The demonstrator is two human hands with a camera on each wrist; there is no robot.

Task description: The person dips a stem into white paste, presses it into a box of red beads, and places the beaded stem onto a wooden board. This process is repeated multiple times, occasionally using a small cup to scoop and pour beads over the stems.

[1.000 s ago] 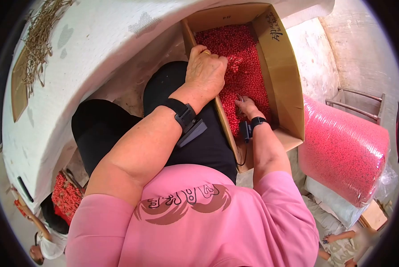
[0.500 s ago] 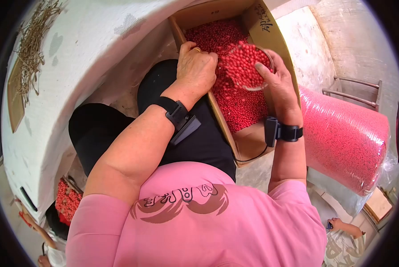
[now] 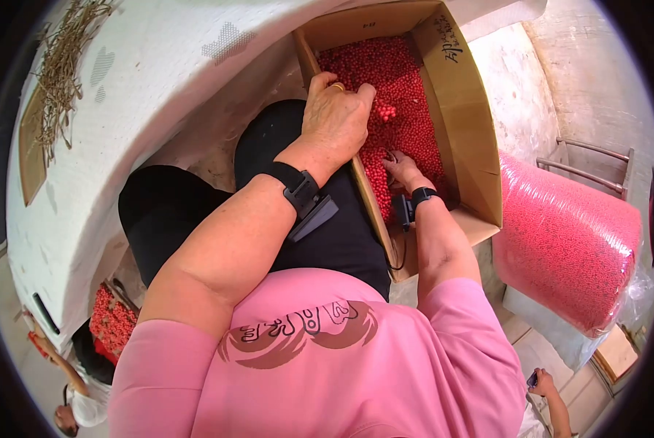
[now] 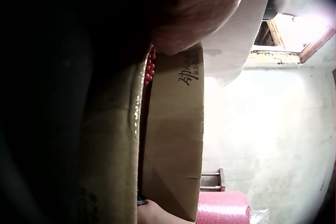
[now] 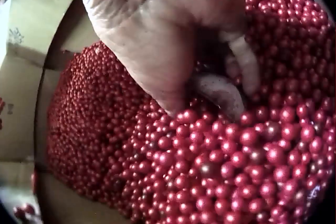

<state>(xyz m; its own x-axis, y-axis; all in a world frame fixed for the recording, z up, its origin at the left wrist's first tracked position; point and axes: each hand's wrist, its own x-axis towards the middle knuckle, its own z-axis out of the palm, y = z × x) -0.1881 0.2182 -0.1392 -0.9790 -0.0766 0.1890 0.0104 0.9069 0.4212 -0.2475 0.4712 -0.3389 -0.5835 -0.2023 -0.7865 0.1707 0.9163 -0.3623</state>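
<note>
A cardboard box stands close against the person's leg, holding a deep layer of small round red beads. The left hand is curled at the box's near wall, a clump of brighter beads in what looks like a clear plastic bag beside its thumb; its curled fingers are partly hidden. Deep in the box, the right hand grips a clear cup dipped into the beads. Only part of the cup's rim shows; beads cover the rest.
A large clear sack of red beads stands right of the box, near a metal frame. A white-covered surface at the left bears dry stems. More red pieces and other people are behind.
The right hand lifted the cup full of beads beside the left hand, beads spilling from it, then went back down into the box. The left hand stays at the near wall.
</note>
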